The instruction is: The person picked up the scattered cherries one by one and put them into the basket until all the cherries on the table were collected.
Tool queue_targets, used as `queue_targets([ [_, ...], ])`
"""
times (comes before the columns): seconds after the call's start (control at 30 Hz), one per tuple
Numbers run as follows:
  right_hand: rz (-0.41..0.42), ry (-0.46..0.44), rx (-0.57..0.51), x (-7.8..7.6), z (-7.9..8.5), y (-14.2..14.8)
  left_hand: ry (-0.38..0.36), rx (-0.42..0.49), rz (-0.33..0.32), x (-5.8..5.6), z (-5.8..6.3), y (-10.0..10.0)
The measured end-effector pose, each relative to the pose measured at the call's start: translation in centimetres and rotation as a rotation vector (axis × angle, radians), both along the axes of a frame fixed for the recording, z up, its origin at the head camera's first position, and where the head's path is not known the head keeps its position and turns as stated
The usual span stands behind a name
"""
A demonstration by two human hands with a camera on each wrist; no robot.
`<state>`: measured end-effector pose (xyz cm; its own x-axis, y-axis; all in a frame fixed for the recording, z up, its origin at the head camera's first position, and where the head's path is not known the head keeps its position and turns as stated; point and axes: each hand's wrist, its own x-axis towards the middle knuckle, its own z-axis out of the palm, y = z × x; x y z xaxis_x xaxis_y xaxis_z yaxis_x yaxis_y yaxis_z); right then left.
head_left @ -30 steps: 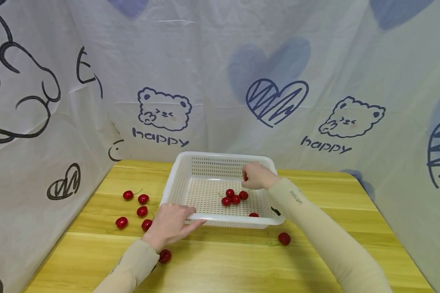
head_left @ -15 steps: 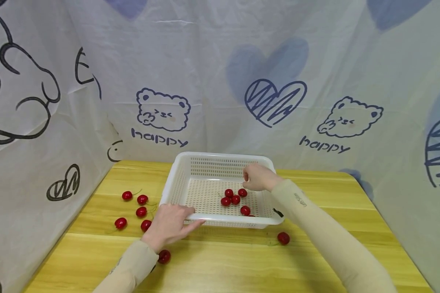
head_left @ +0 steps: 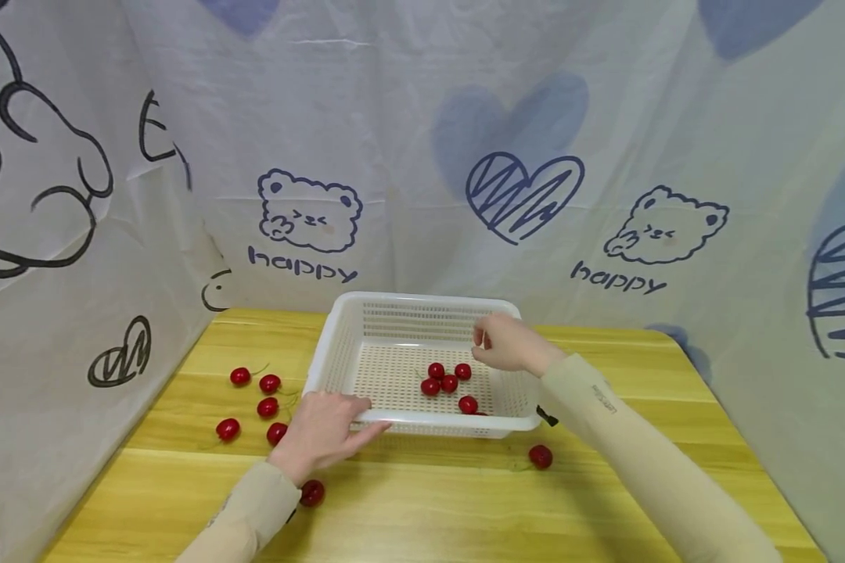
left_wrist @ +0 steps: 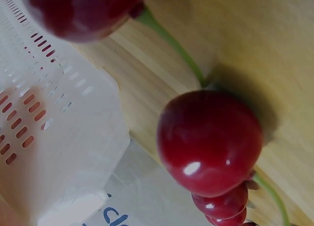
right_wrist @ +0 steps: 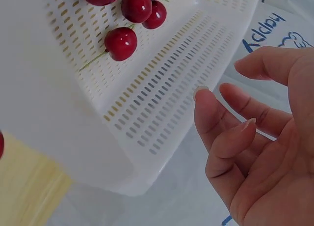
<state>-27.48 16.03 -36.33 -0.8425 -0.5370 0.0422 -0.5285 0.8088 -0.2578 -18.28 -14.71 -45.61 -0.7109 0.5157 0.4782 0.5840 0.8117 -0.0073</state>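
In the head view a white slotted plastic basket (head_left: 422, 422) stands on the table, with several red cherries (head_left: 430, 387) inside. My left hand (head_left: 324, 430) grips its front left corner, thumb along the outer front side. Through the slots in the left wrist view, fingers (left_wrist: 19, 125) show behind the basket wall. My right hand (head_left: 510, 344) hovers over the basket's right side, holding nothing. In the right wrist view its fingers are loosely bent and apart, beside the basket rim. One stemmed cherry (right_wrist: 121, 43) lies slightly apart from the others on the basket floor.
Several loose cherries (head_left: 228, 429) lie on the wooden table (head_left: 422, 508) left of the basket. One cherry (head_left: 313, 493) is beside the left wrist, and another cherry (head_left: 541, 457) lies near the basket's front right corner. A printed white cloth (head_left: 408, 156) hangs behind.
My right hand has let go of a cherry, which now lies in the basket near its front. The fingers have loosened and the hand has shifted slightly right. The left hand stays at the corner.
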Motion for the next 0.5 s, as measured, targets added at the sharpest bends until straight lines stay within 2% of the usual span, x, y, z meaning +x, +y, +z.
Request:
queue_targets([
  [0.2,-0.036,0.023,-0.08,0.7,-0.6,1.4,0.0,-0.002,0.008,0.0,-0.1,-0.1],
  [0.5,-0.116,0.144,-0.22,2.4,-1.3,5.1,0.002,0.007,0.0,0.0,0.0,0.0],
])
